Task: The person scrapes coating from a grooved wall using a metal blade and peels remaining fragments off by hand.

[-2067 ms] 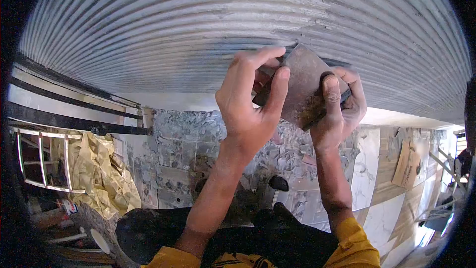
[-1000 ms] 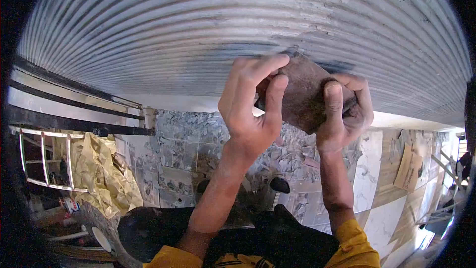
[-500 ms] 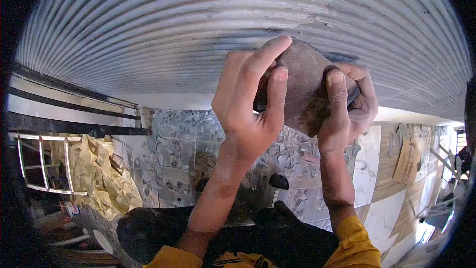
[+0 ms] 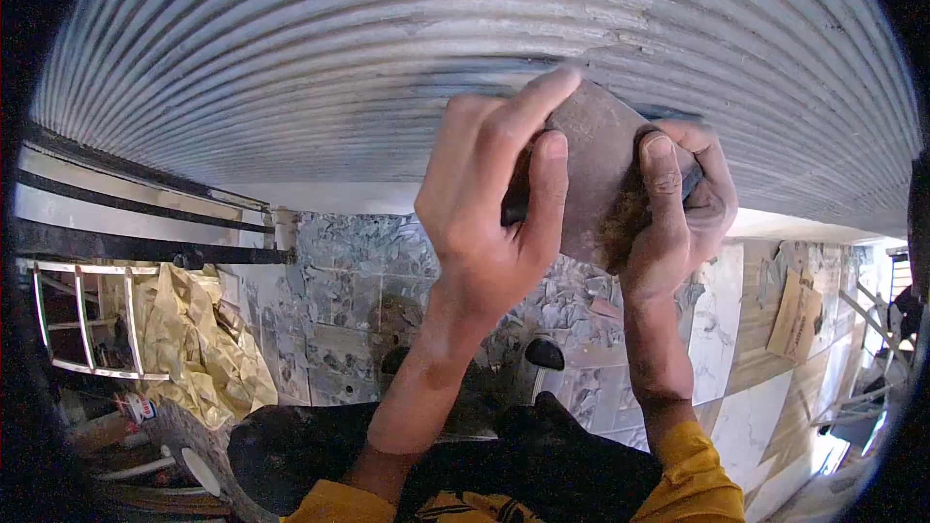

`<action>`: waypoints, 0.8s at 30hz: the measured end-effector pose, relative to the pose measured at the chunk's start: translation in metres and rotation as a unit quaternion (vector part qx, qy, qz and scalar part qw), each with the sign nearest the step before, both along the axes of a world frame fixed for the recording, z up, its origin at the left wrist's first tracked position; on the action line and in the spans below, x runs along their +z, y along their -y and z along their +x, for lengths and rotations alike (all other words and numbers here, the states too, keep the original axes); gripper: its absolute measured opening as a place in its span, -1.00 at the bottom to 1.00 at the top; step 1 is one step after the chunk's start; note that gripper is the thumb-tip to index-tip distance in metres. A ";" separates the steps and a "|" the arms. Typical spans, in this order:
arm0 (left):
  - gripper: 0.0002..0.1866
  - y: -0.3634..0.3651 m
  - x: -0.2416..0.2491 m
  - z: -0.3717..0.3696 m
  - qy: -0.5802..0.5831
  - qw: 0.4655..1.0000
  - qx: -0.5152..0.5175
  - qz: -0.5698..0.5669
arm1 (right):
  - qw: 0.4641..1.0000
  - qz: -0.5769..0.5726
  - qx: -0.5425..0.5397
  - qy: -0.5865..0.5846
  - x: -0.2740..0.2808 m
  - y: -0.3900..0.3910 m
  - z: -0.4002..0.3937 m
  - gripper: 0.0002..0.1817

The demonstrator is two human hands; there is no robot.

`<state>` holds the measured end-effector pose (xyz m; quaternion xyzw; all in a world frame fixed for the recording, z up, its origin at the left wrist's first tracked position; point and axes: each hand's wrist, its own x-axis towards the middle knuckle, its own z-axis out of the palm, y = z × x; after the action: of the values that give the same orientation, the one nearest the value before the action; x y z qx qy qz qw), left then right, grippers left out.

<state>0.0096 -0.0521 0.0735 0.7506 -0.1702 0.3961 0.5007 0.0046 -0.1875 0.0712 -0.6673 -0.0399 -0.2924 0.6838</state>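
Note:
A brown, dusty, flat piece (image 4: 599,165) with angled corners is held between my two hands, close to a grey ribbed wall surface (image 4: 465,10). My left hand (image 4: 504,174) grips its left side, with the thumb on the near face and a finger stretched along the upper left edge. On the lower right side my right hand (image 4: 678,194) clasps it, thumb on the face and fingers curled round behind. Something dark shows beside the piece near the right fingers. Dark smudges mark the ribs around the hands.
Scraps and flakes litter the tiled floor (image 4: 339,320). Crumpled yellowish paper (image 4: 199,349) lies at the left beside a metal frame (image 4: 87,320), below dark rails (image 4: 116,242). A cardboard piece (image 4: 797,315) is at the right.
The piece and my left hand have shifted slightly, with the left fingertip a little farther up and right. My right hand keeps its grip with little movement.

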 end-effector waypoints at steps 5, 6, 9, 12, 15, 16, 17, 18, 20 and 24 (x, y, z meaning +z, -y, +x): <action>-0.81 0.007 0.009 -0.003 -0.007 0.993 -0.004 -0.116 | 0.998 0.031 0.018 -0.042 0.008 -0.003 0.000 -0.80; -0.81 0.006 0.009 -0.002 -0.005 0.993 -0.004 -0.115 | 0.999 0.032 0.018 -0.040 0.009 -0.005 0.000 -0.80; -0.81 0.002 0.008 -0.003 -0.011 0.998 0.012 -0.068 | 0.997 0.050 0.017 -0.049 0.009 -0.007 0.000 -0.81; -0.80 0.002 0.007 -0.007 -0.015 0.997 0.008 -0.078 | 0.998 0.041 0.025 -0.043 0.007 -0.002 -0.002 -0.80; -0.73 0.001 0.011 -0.012 -0.081 0.995 -0.003 -0.050 | 0.997 0.033 0.027 -0.060 0.008 -0.003 -0.005 -0.81; -0.74 0.002 0.010 -0.009 -0.055 0.996 -0.002 -0.065 | 0.997 0.021 0.014 -0.067 0.010 -0.005 -0.006 -0.83; -0.75 0.004 0.010 -0.008 -0.029 0.996 -0.002 -0.080 | 0.997 0.009 0.000 -0.075 0.012 -0.006 -0.006 -0.85; -0.75 0.005 0.011 -0.009 -0.030 0.996 -0.004 -0.081 | 0.997 0.008 -0.002 -0.076 0.013 -0.006 -0.007 -0.85; -0.74 0.007 0.019 -0.013 -0.068 0.992 -0.004 -0.105 | 0.993 0.051 0.027 -0.104 0.014 -0.006 -0.009 -0.85; -0.73 0.004 0.032 -0.021 -0.164 0.977 -0.039 -0.131 | 0.991 0.063 0.037 -0.114 0.019 -0.006 -0.009 -0.86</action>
<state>-0.0118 -0.0559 0.1058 0.7264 -0.0618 0.2660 0.6307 -0.0045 -0.1811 0.0898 -0.6503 0.0323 -0.1910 0.7346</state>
